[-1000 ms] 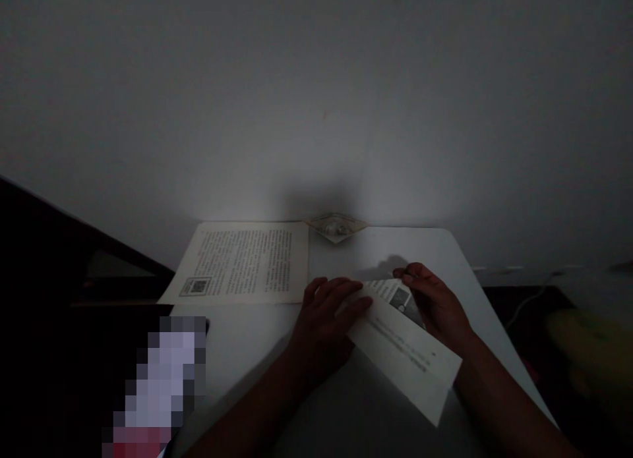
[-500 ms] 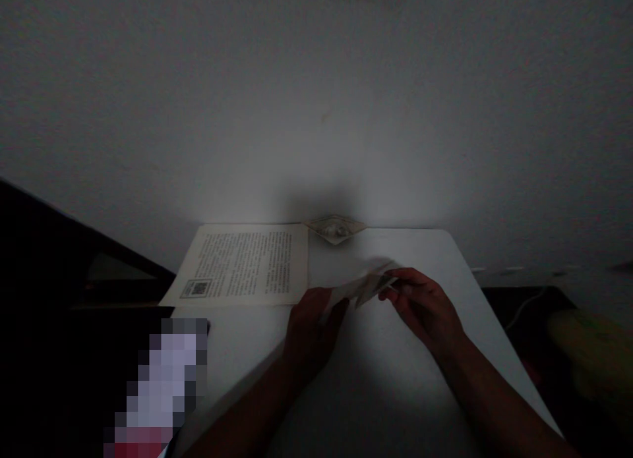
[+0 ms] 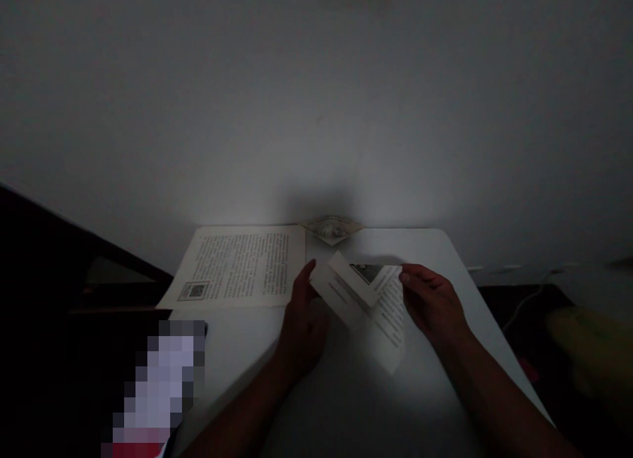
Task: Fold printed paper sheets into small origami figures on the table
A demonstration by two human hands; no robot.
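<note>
Head view: a white table with rounded far corners stands against a plain grey wall, in dim light. A printed sheet bearing a QR code lies at the far left; beside it, at the wall side, sits a diamond-shaped folded paper. A creased printed paper is between the hands, over the table's middle. Right hand pinches its upper right corner; left hand is at its left edge, grip cannot be determined. Right of the table: a pale cable, a blurred yellowish item
</note>
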